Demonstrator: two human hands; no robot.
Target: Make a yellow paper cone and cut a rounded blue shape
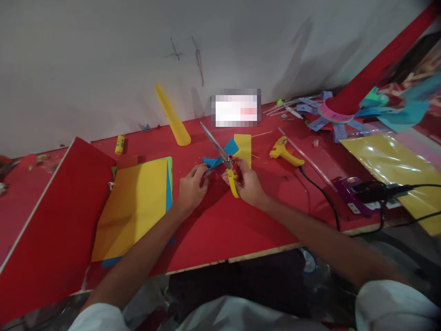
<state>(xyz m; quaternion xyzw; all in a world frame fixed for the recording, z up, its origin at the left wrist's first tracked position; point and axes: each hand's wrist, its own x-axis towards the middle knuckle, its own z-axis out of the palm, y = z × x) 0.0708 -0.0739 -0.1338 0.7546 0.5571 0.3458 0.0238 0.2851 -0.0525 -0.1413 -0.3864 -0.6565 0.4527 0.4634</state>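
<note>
My right hand (pixel 247 185) is closed around the yellow handles of a pair of scissors (pixel 222 154), whose blades point up and to the left. The blades lie over a blue piece of paper (pixel 223 154) on the red table (pixel 220 230). My left hand (pixel 192 187) pinches the near left edge of that blue paper. A yellow rectangle of paper (pixel 243 148) lies just beyond the blue piece, partly under it.
A stack of yellow, blue and green sheets (pixel 136 207) lies to the left, beside a large red sheet (pixel 51 220). A yellow paper cone (pixel 172 117) and a glue stick (pixel 119 144) stand further back. At right are a yellow glue gun (pixel 285 153) with its cable, a power strip (pixel 361 193), and yellow film (pixel 396 170).
</note>
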